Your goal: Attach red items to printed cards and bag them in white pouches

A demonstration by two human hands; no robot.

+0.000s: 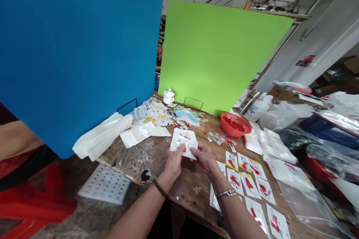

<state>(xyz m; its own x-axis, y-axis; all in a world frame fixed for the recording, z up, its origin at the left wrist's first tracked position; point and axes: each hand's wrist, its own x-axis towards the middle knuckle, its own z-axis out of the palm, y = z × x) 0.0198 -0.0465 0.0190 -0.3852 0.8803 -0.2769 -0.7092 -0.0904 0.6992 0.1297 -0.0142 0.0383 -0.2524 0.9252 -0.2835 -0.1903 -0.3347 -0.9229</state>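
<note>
My left hand (174, 161) and my right hand (206, 160) are both closed on a small white packet (185, 145), which they hold above the front part of the wooden table. Thumbs lie on top of it, and a bit of red shows by the left thumb. Behind the packet, a larger white sheet or bag (183, 133) is partly covered by it; whether it is held too, I cannot tell. To the right of my right hand lie rows of white packets with red pieces (234, 180). More white bags (213, 196) are partly hidden under my right forearm.
A red plastic basket (236, 124) stands at the back right. Heaped paper cards (151, 114), a light blue cloth-like piece (187, 117) and a white lidded cup (168, 96) are at the back. Blue (81, 52) and green (221, 56) panels rise behind. White bags (102, 136) lie left.
</note>
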